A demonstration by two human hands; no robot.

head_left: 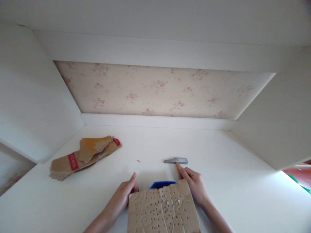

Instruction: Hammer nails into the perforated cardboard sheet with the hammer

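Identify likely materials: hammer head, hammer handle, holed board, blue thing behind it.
Hammer head: likely steel; grey, dull metallic sheen.
Hammer handle: probably wood; orange-brown, mostly hidden.
Holed board: apparently cardboard; matte brown, creased.
Blue thing: possibly plastic; solid colour, too covered to confirm.

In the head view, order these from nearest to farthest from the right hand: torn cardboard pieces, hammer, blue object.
From the right hand:
1. Hammer: its handle in that hand's grip.
2. Blue object: left of the hand, partly hidden by the punctured cardboard.
3. Torn cardboard pieces: far left on the white surface.
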